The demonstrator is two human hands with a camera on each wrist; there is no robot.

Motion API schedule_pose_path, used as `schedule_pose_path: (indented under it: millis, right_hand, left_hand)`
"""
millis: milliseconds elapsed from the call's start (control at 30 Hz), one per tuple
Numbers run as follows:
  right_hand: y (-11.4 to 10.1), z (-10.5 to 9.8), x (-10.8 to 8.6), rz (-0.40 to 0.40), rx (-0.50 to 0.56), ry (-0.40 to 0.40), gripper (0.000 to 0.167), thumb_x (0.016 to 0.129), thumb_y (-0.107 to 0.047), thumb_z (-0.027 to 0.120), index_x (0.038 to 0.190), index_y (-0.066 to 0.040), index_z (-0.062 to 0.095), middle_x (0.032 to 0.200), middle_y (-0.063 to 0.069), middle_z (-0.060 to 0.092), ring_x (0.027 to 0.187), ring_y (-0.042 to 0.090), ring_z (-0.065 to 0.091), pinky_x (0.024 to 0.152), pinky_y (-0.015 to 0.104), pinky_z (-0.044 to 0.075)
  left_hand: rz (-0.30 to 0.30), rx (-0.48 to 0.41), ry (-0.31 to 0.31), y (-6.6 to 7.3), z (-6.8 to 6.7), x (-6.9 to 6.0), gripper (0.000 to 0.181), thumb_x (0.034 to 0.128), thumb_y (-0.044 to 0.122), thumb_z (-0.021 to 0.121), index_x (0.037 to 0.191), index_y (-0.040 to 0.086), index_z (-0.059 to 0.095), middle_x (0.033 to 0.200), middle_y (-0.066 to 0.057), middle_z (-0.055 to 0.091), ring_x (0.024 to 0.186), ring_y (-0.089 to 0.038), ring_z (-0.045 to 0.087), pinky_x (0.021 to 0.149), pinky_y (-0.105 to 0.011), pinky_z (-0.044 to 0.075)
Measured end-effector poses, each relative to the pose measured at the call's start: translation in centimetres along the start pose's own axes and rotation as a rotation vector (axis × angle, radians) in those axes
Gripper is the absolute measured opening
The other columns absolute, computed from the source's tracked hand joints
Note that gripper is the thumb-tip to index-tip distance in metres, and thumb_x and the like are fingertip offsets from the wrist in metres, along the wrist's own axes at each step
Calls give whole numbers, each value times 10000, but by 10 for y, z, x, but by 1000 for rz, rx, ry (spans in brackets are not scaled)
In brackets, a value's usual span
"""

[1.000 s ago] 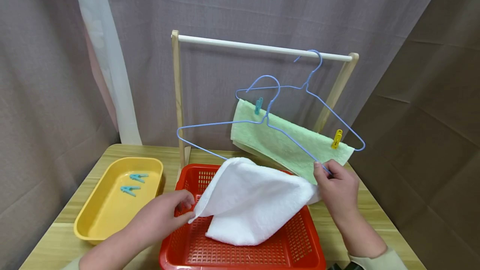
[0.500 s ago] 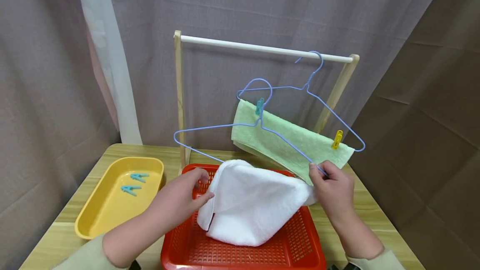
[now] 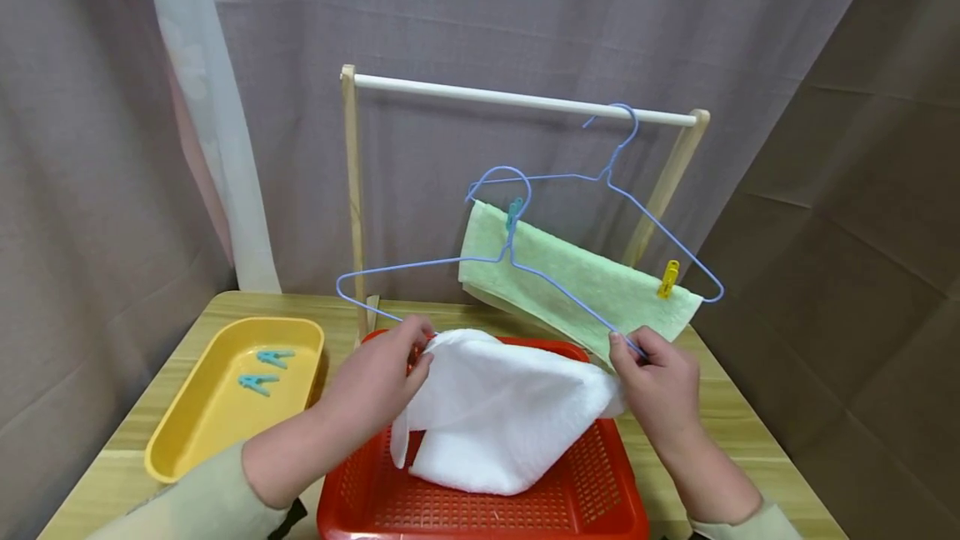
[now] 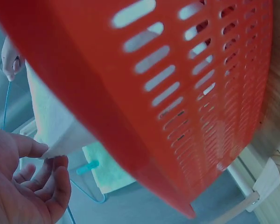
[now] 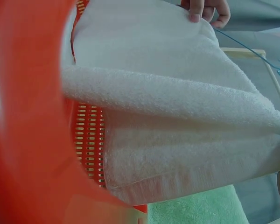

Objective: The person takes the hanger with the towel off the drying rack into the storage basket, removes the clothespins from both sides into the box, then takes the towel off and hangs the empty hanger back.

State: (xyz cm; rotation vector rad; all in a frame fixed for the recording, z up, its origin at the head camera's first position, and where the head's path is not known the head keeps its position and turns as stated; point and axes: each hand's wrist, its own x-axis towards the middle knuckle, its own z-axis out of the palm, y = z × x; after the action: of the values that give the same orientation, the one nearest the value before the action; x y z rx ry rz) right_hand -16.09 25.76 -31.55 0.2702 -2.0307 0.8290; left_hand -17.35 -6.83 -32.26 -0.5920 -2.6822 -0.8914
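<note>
A white towel is draped over the lower bar of a blue wire hanger and hangs down into a red basket. At the towel's upper left edge, my left hand pinches the cloth between thumb and fingers, as the left wrist view shows at the towel. My right hand grips the right end of the hanger, with the towel's right corner bunched beside it. The hanger's hook points up, free of the rod. In the right wrist view, the towel has a thick fold across it.
Behind stands a wooden rack with a white rod. A second blue hanger hangs there, a green towel held by teal and yellow clothespins. A yellow tray with two teal clothespins is at left.
My left hand has moved up and right, from the towel's lower left corner to its upper edge by the hanger's bar. The held hanger has shifted slightly left and down.
</note>
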Motion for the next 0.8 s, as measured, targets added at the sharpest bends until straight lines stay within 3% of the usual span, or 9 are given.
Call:
schedule_pose_path:
  millis: [567,800]
  right_hand:
    - [-1,2,0,52,-7,-52,382,831,-17,717,564,-191,506,525,-97,387,509,12,350,479,198,284]
    - [-1,3,0,60,-2,-56,388,830,-17,713,560,-196,501,519,-101,385,505,18,350,471,205,279]
  left_hand:
    - [2,-32,24,-5,-5,-3,126,928,154,685,1012,214,612,852,113,646,733,-38,596,630,-271,497]
    - [4,-21,11,-6,-5,-4,125,924,148,690,1002,217,621,793,134,604,675,-43,541,609,-271,473]
